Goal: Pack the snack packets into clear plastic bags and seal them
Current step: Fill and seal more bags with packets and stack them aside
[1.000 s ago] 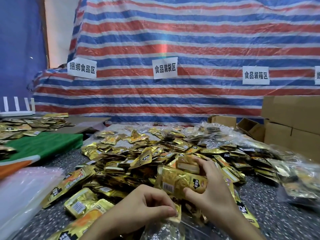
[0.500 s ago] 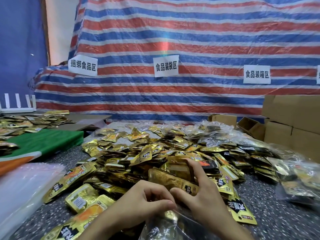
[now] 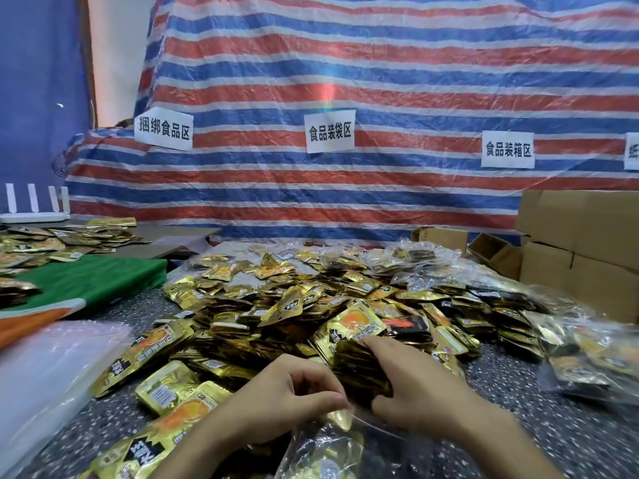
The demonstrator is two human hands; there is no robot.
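A big heap of gold snack packets (image 3: 276, 305) covers the speckled table (image 3: 518, 426). At the bottom centre lies an open clear plastic bag (image 3: 321, 447) with some packets inside. My left hand (image 3: 290, 399) pinches the bag's rim with curled fingers and holds its mouth open. Just right of it, my right hand (image 3: 418, 385) grips a gold snack packet (image 3: 359, 368) between thumb and fingers, low at the bag's mouth. The packet's lower end is hidden behind my hands.
Filled clear bags (image 3: 584, 347) lie at the right and further back. Cardboard boxes (image 3: 581, 243) stand at the far right. A stack of empty clear bags (image 3: 45, 375) lies at the left, beside a green cloth (image 3: 90, 278). More packets (image 3: 34, 240) cover the left table.
My right hand has lowered the gold packet from above the heap down to the bag's mouth. My left hand has kept its pinch on the bag's rim.
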